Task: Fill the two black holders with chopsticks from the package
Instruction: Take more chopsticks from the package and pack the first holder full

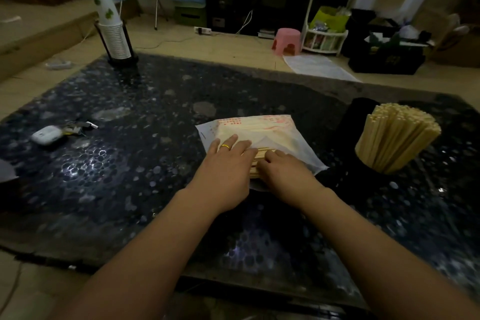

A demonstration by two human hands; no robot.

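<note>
A plastic package (262, 128) with red print lies on the dark table, chopsticks (259, 156) sticking out of its near open end. My left hand (228, 163), with a gold ring, rests flat on the package's near left part. My right hand (283, 167) curls its fingers over the protruding chopstick ends. On the right stands a black holder (363, 174) packed with a fan of chopsticks (397, 135). Behind it a second black holder (359, 114) stands with nothing sticking out of its top; I cannot see inside it.
The dark speckled table (130, 163) carries a stack of paper cups in a black rack (114, 34) at the back left. A white earbud case with keys (52, 134) lies at the left. A pink stool (287, 41) stands on the floor beyond.
</note>
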